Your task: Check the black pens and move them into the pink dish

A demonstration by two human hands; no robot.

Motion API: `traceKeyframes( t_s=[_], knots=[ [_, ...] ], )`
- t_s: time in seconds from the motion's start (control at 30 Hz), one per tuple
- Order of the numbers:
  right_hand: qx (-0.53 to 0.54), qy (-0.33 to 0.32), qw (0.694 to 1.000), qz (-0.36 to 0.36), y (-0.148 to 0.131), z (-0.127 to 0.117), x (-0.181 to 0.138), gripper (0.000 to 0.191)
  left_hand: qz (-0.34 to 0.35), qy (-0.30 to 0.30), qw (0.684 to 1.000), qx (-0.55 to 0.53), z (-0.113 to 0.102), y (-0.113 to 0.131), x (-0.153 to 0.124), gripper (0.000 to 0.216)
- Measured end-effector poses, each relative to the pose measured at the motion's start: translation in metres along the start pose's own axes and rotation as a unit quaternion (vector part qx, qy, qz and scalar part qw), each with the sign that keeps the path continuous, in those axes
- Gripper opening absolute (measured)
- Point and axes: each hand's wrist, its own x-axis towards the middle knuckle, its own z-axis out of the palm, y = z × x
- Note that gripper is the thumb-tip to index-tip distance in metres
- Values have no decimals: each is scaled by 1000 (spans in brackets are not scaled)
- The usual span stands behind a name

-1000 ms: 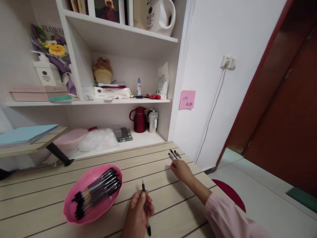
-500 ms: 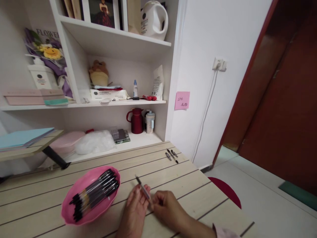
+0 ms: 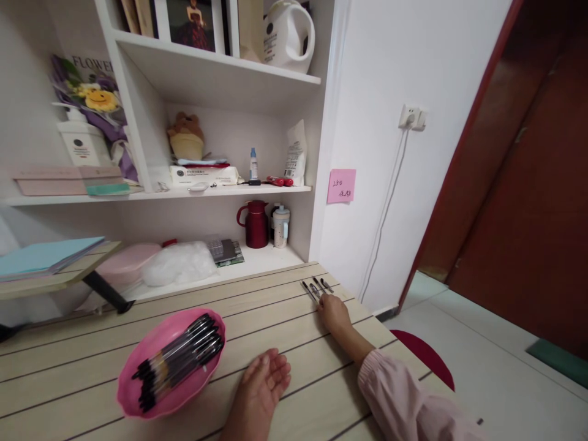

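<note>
My left hand (image 3: 266, 380) rests palm up above the table, fingers apart and lightly curled, holding nothing. Farther off, near the table's back right corner, my right hand (image 3: 334, 311) is closed on the near end of a slim pen (image 3: 309, 290). That pen lies at the left of a small group of pen pieces (image 3: 326, 285), partly covered by my fingers. Beside my left hand stands a pink scalloped bowl (image 3: 131, 358), and a bundle of black-capped clear pens (image 3: 179, 355) lies in it.
White shelves (image 3: 220, 190) rise behind the table (image 3: 257, 324), with a dark red jug (image 3: 256, 224) and a pale cup (image 3: 281, 226) on the lowest one. A small raised stand (image 3: 108, 288) bears blue paper at the left. A red round stool (image 3: 422, 352) is beyond the right edge.
My right hand has moved away from my left hand to the back right, taking the pen to the other pieces. My left hand has let go of the pen and stays near the bowl.
</note>
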Motion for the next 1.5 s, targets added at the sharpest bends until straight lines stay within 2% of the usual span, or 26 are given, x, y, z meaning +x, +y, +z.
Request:
traceKeyframes(
  t_s=[0.23,0.6,1.5],
  knots=[
    [-23,-6,1000,15,0,9,10,22,1,-2,1000,2,-2,-2,1,24],
    [-21,-16,999,34,3,10,16,23,-1,10,1000,9,2,0,-1,23],
    [-36,-23,999,24,-2,-6,3,31,2,4,1000,19,6,2,-6,22]
  ],
)
